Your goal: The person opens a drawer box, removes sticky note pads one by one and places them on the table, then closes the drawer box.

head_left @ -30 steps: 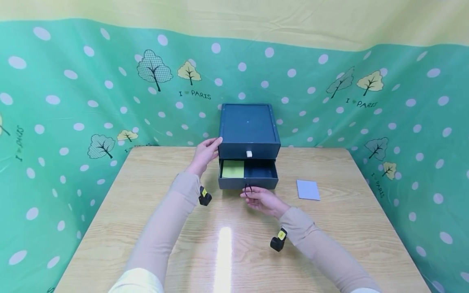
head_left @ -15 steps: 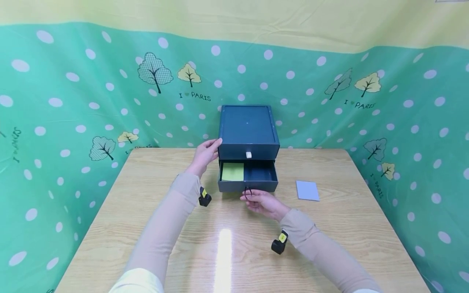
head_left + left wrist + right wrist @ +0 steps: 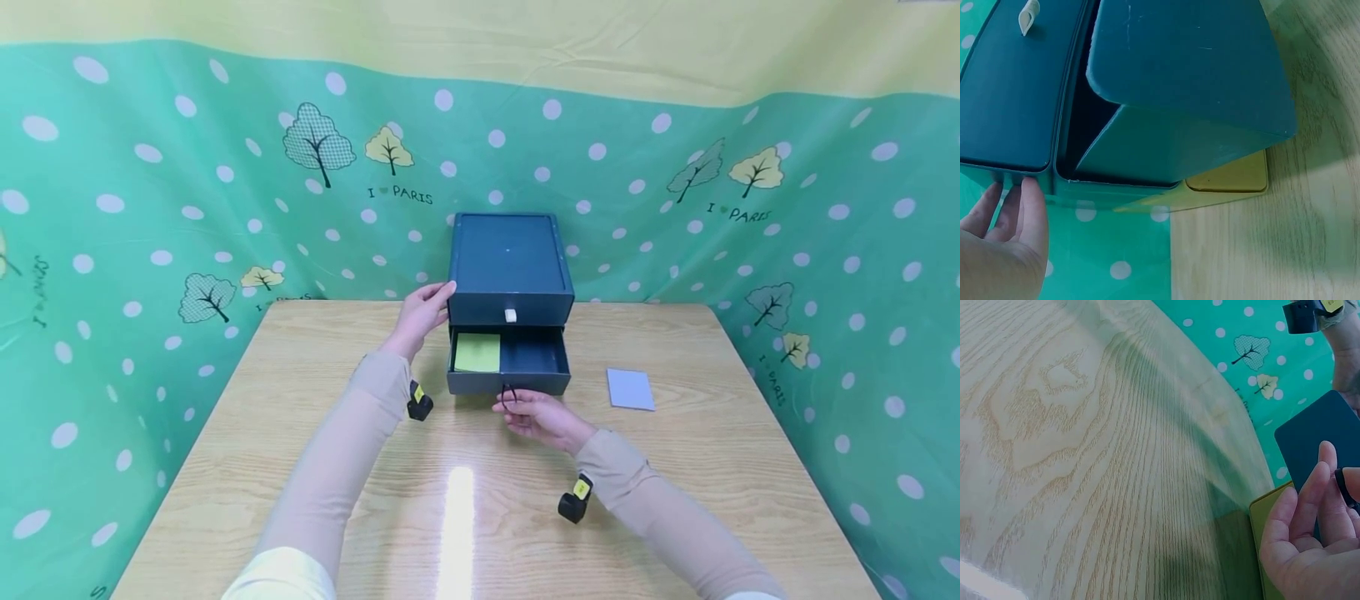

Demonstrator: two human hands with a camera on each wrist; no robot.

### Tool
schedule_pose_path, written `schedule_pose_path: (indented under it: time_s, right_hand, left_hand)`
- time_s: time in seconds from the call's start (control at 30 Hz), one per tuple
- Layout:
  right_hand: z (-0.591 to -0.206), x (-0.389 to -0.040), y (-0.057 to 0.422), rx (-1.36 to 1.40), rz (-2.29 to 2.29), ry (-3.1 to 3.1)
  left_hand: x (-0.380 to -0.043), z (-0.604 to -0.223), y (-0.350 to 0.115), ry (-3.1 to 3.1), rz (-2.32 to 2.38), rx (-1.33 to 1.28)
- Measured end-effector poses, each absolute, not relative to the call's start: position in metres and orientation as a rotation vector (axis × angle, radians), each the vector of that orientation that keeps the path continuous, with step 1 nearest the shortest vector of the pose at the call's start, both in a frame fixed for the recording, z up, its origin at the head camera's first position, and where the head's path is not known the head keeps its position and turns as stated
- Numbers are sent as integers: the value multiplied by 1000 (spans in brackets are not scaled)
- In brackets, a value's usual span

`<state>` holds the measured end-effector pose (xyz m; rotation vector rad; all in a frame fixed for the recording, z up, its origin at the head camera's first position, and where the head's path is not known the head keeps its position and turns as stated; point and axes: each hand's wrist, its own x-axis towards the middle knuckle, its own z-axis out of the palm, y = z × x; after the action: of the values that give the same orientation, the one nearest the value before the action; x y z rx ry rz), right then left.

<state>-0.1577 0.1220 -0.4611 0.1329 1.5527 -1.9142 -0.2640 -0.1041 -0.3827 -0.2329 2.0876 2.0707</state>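
Note:
A dark blue drawer cabinet (image 3: 510, 254) stands against the back of the table. Its lower drawer (image 3: 536, 383) is pulled out; a yellow-green sticky note pad (image 3: 477, 353) lies in the left part. My right hand (image 3: 542, 417) pinches the black loop pull (image 3: 1342, 487) at the drawer's front. With fairly straight fingers, my left hand (image 3: 422, 317) touches the cabinet's left side near the upper front corner. In the left wrist view, those fingertips (image 3: 1030, 187) press on the side wall beside the upper drawer (image 3: 1013, 94).
On the wooden table (image 3: 315, 400), a pale blue square pad (image 3: 630, 389) lies to the right of the cabinet. Under the drawer, a yellow bottom section (image 3: 1232, 174) shows. A green dotted curtain (image 3: 247, 192) surrounds the table's back and sides.
The lower drawer has come slightly farther out toward me, along with my right hand on its loop. My left hand keeps its place on the cabinet.

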Motion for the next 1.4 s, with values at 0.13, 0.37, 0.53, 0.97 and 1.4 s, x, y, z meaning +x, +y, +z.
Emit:
schedule_pose_path:
  time_s: [0.13, 0.37, 0.53, 0.97, 1.4]
  right_hand:
    - [-460, -156, 124, 117, -1915, 1534]
    - [-460, -153, 124, 143, -1896, 1517]
    - [-462, -150, 125, 144, -1886, 1529]
    - [-462, -145, 125, 82, -1917, 1479]
    - [-462, -141, 125, 107, -1896, 1500]
  left_hand:
    - [-265, -382, -103, 2081, 2078, -236]
    - [-264, -383, -104, 2088, 2077, -243]
    - [-262, -386, -104, 2091, 2068, -236]
    - [-262, -384, -104, 2101, 2081, -217]
    - [-260, -383, -104, 2096, 2080, -214]
